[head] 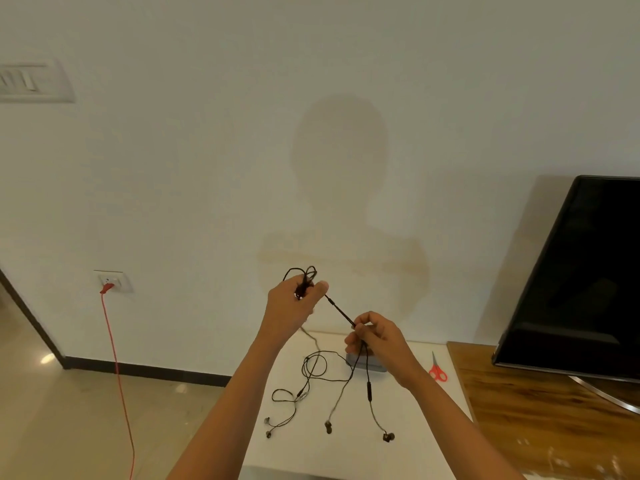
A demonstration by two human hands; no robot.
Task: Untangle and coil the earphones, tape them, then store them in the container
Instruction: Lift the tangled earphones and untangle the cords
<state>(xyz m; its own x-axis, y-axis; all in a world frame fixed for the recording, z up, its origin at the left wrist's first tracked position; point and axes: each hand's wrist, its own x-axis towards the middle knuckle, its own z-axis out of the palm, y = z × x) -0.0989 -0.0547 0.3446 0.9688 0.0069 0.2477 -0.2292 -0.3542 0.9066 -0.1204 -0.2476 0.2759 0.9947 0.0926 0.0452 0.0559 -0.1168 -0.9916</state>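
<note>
Earphones (369, 391) aloft: your left hand (292, 306) is clutching the tangle (305, 285), your right hand (379, 341), at its four o'clock, pinching a taut strand (341, 312); you are risking tighter knots by tugging harder.

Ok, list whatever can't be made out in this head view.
- Container: mostly hidden behind the right hand; open or lidded, cannot tell.
- Earphones: the tangle is bunched in the left hand; its loops are too fine to trace.
- Tape: none in view.
- Television: cut off by the right edge.
- Wall switches: blurred near the left edge.
</note>
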